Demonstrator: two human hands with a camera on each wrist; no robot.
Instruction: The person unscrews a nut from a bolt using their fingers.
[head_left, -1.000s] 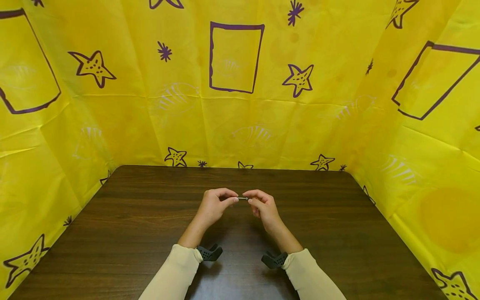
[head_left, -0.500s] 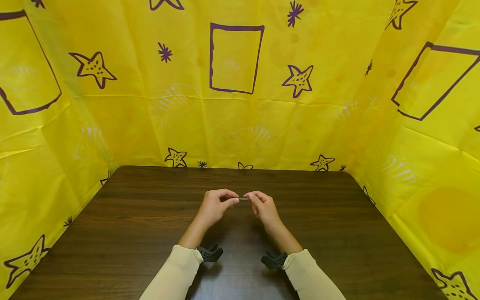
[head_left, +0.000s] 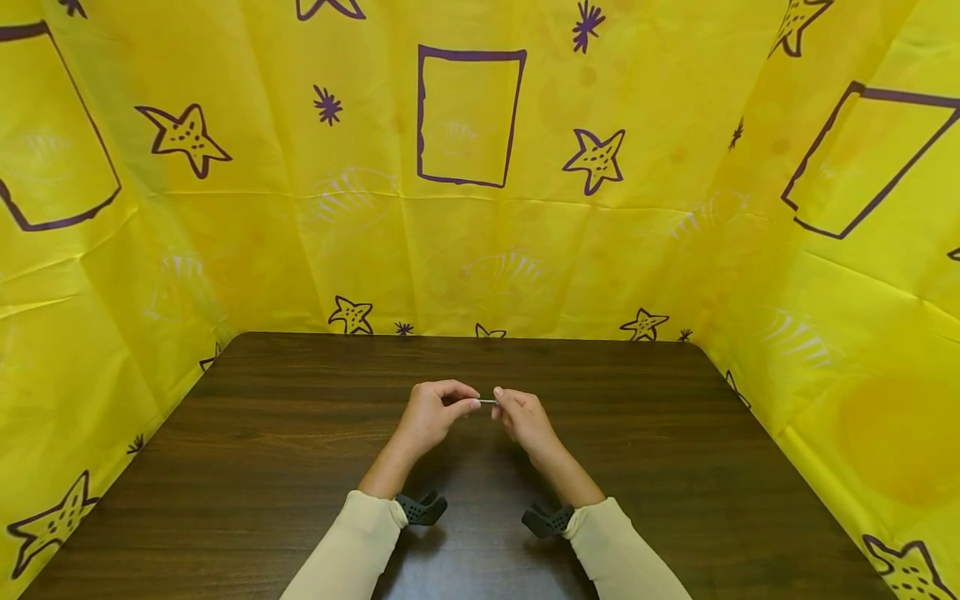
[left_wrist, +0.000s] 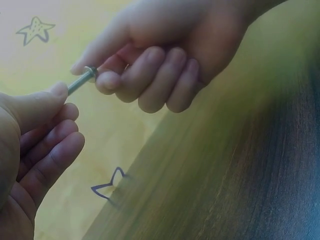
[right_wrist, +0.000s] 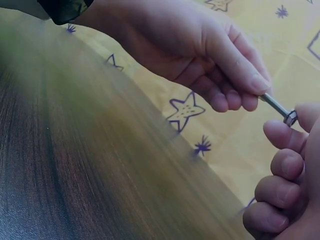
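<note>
Between the two hands, above the table, a slim metal bolt [head_left: 487, 402] lies roughly level. My left hand [head_left: 429, 414] pinches its left end between thumb and fingertips, which cover that end. A small hexagonal nut [right_wrist: 290, 118] sits at the bolt's right end. The thumb and index finger of my right hand [head_left: 531, 425] lie on either side of this nut, pinching it. In the left wrist view, the other fingers of the right hand are curled in towards the palm, and the bolt's shank [left_wrist: 79, 84] shows bare between the hands.
A dark wood-grain table [head_left: 300, 467] spreads beneath both hands. Yellow cloth [head_left: 465, 233] with drawn starfish and fish surrounds its back and sides. Each wrist wears a dark band, the left band [head_left: 422, 508] and the right band [head_left: 547, 520].
The thumb and index finger of the right hand have shifted against each other around the nut. Both hands with the bolt have come very slightly nearer; the left hand keeps its pinch.
</note>
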